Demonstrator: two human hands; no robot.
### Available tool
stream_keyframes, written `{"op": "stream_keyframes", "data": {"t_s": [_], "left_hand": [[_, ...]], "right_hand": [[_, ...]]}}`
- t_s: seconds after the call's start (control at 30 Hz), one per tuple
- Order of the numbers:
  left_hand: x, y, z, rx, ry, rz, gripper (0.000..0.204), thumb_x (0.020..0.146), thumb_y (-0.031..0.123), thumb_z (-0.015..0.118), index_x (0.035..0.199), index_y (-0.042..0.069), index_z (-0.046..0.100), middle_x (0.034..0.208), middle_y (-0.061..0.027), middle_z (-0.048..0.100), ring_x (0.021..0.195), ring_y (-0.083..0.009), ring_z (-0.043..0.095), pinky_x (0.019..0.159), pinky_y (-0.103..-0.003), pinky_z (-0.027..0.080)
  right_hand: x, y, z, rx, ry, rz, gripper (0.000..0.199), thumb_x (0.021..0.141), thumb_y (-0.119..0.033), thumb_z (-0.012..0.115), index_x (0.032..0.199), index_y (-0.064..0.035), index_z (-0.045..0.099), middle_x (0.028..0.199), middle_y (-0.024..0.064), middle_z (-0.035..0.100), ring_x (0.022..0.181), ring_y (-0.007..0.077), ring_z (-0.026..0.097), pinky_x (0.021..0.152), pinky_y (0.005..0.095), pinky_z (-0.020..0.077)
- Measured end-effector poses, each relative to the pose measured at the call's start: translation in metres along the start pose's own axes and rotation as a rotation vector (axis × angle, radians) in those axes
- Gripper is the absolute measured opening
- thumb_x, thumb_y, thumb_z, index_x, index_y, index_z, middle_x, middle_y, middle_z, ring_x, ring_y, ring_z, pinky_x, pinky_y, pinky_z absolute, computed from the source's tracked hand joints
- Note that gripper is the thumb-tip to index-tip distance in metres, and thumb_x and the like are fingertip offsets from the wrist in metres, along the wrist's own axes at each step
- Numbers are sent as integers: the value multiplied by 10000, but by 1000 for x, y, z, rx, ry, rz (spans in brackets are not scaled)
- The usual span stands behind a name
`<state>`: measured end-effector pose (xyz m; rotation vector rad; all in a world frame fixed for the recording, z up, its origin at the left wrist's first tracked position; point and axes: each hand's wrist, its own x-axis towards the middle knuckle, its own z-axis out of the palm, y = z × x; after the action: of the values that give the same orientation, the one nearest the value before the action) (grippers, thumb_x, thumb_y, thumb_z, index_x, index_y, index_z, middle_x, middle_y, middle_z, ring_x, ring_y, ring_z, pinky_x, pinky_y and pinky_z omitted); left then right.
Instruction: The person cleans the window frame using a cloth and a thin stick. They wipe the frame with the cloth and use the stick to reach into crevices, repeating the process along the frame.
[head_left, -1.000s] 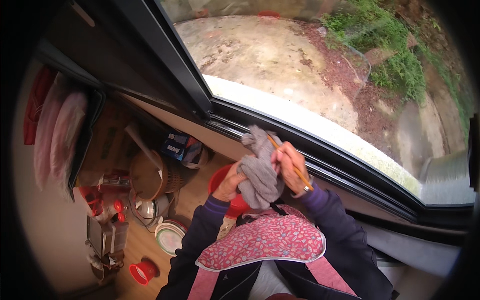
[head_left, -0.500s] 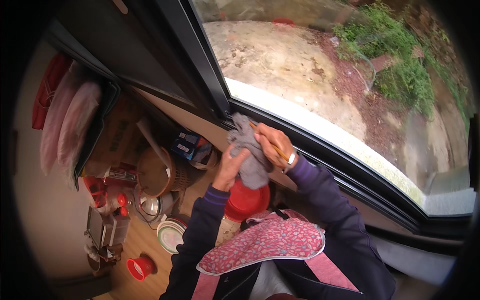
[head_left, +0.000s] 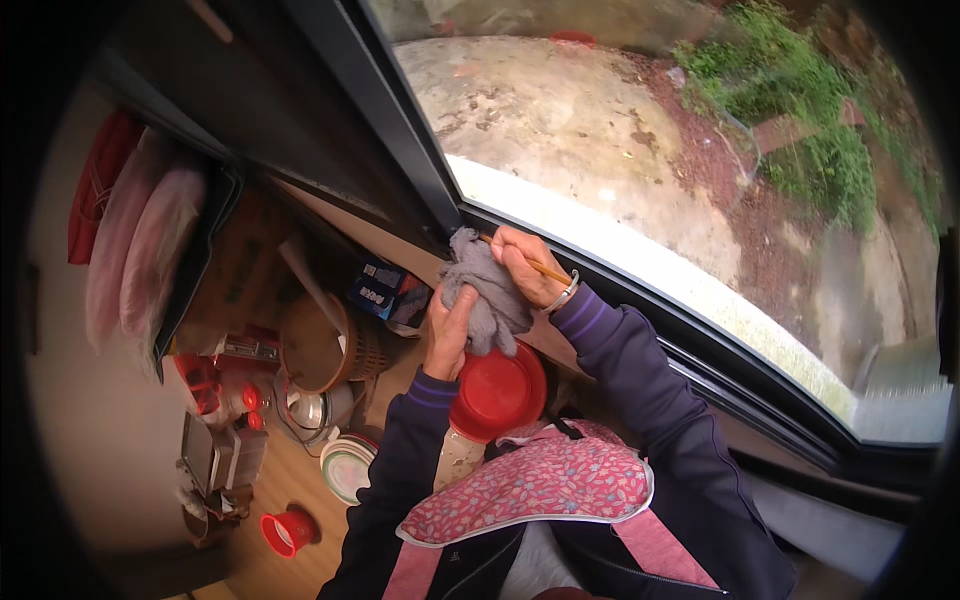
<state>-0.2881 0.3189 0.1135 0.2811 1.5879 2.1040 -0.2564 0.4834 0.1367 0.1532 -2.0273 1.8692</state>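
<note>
A crumpled grey cloth [head_left: 490,300] hangs at the corner of the dark window frame [head_left: 640,310]. My left hand [head_left: 450,328] is closed on the cloth's near side, thumb on top. In my right hand [head_left: 528,266] is a thin yellow-brown stick [head_left: 548,271], gripped by closed fingers. The stick's far end meets the top of the cloth beside the frame's lower track; its tip is hidden there. Below the cloth stands a red basin [head_left: 500,395], partly covered by it.
To the left are a brown basket [head_left: 313,345], a blue box [head_left: 378,290], stacked plates [head_left: 347,468] and a small red pot [head_left: 289,531] on the wooden floor. Plastic-wrapped bundles [head_left: 160,250] hang on the wall. Beyond the glass lies a concrete yard [head_left: 540,110] with green plants [head_left: 790,110].
My right hand has shifted left and slightly up with the stick, nearer the frame corner. The cloth is bunched differently, and my left hand has moved slightly with it.
</note>
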Motion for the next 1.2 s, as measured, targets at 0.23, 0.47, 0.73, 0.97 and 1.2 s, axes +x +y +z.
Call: {"op": "stream_keyframes", "data": {"t_s": [0.23,0.47,0.73,0.97,1.2], "left_hand": [[-44,-21,12,-32,-225,-185,383,880,212,524,1198,0,489,1111,-46,545,982,-122,502,869,-276,408],[-17,-16,4,-18,43,-29,321,870,142,546,1158,7,505,1060,-47,561,931,-127,530,823,-268,436],[-46,-3,18,-101,-175,-123,442,857,155,583,1247,0,446,1141,-64,545,1019,-141,523,906,-284,413],[-73,9,26,-128,-293,-148,476,846,197,590,1244,-9,430,1139,-67,541,1031,-146,514,920,-297,394],[-85,22,35,-181,-487,-72,602,831,298,631,1274,-18,375,1189,-114,498,1061,-184,495,949,-332,376]], "right_hand": [[-45,-50,-15,-422,-35,-54,72,842,-73,490,821,-5,479,695,215,500,673,442,498,566,456,395],[-22,-6,17,-101,203,-77,95,859,-68,452,799,2,428,668,177,415,616,375,435,574,394,373],[-43,-31,-14,-212,53,-60,96,859,-76,481,795,-5,482,647,152,447,559,264,453,547,340,390],[-106,-81,-57,26,23,178,136,857,-11,344,781,-5,458,713,53,505,587,100,483,537,241,411],[-114,-93,-56,122,-21,271,144,859,-47,326,774,-22,440,717,47,500,601,100,489,552,233,409]]}}
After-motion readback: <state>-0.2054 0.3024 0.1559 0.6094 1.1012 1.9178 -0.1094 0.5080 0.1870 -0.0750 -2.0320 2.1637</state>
